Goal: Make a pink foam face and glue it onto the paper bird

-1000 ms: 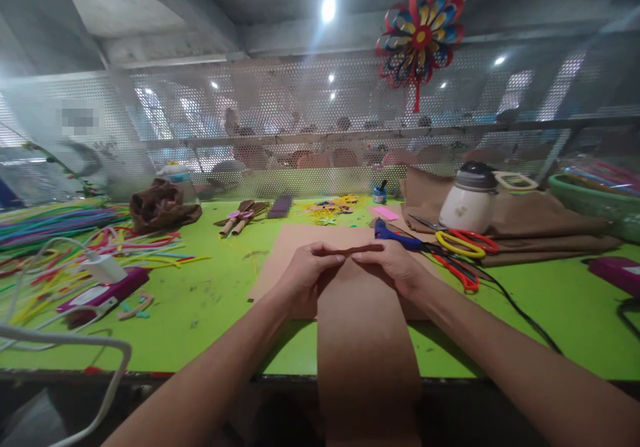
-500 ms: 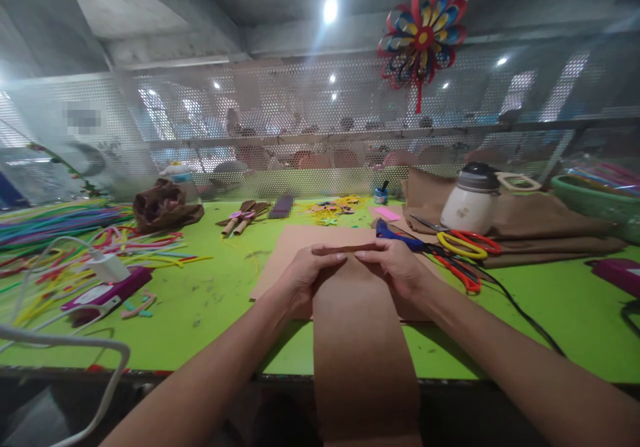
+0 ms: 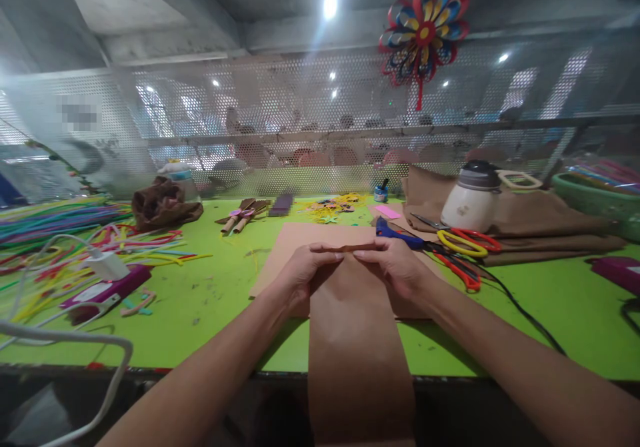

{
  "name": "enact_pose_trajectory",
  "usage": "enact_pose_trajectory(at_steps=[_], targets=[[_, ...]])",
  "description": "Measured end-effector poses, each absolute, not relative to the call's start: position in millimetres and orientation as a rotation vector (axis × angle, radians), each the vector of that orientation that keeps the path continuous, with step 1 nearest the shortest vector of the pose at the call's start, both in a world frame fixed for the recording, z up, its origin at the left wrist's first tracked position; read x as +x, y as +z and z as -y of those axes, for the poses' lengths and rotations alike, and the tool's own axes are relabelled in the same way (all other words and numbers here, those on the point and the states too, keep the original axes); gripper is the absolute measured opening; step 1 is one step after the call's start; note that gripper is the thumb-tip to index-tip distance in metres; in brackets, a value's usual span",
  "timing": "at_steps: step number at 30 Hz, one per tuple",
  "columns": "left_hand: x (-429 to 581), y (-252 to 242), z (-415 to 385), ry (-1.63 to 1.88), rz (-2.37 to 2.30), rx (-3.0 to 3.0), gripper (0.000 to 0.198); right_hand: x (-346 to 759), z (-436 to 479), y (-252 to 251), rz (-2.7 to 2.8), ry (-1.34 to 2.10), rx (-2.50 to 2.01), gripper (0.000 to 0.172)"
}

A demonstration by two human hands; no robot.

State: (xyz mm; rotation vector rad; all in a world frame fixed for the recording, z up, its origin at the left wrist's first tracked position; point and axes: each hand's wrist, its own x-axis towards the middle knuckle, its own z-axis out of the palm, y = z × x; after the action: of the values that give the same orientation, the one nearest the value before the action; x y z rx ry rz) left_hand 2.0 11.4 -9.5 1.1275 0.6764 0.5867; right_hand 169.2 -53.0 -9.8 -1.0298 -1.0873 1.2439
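Note:
A long strip of brown kraft paper [image 3: 357, 340] hangs toward me over the table's front edge. Its far end is folded or curled over between my hands. My left hand [image 3: 305, 267] pinches that end on the left, thumb on top, and my right hand [image 3: 395, 260] pinches it on the right. Both thumbs point inward, with a small gap between them. Beneath my hands lies a larger flat sheet of tan cardboard or paper [image 3: 285, 254]. Just past my right hand rests a blue glue gun [image 3: 397, 234], its front end near my fingers.
Right of the glue gun lie scissors with red-orange handles [image 3: 463, 274] and scissors with yellow and red handles [image 3: 463, 242]. A white jug [image 3: 470, 200] stands by folded brown paper [image 3: 540, 224]. On the left are a purple power strip [image 3: 110, 294], colored pipe cleaners [image 3: 60, 224] and a white cable [image 3: 123, 360].
The folded end of the paper strip looks flatter between my fingers, and the hanging part has shifted slightly left. Both hands keep their pinch in nearly the same place.

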Motion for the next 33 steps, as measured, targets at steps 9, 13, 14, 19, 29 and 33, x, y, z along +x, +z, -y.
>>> enact_pose_trajectory(at_steps=[9,13,14,19,29,33], targets=[[1,-6,-19,0.624,-0.574,1.179,0.022,175,49,-10,1.074,1.241,-1.042,0.02],[0,-5,-18,0.615,-0.547,1.194,0.022,176,49,-9,1.072,1.247,-1.038,0.02],[-1,-5,-18,0.613,-0.542,1.198,0.022,176,49,-9,1.071,1.247,-1.039,0.02],[-1,-1,-16,0.601,-0.514,1.23,0.023,176,50,-7,1.066,1.249,-1.055,0.021],[-6,-4,-23,0.652,-0.58,1.295,0.019,180,48,-7,1.071,1.233,-1.065,0.021],[-8,-4,-25,0.651,-0.578,1.304,0.02,184,47,-9,1.08,1.234,-1.063,0.02]])
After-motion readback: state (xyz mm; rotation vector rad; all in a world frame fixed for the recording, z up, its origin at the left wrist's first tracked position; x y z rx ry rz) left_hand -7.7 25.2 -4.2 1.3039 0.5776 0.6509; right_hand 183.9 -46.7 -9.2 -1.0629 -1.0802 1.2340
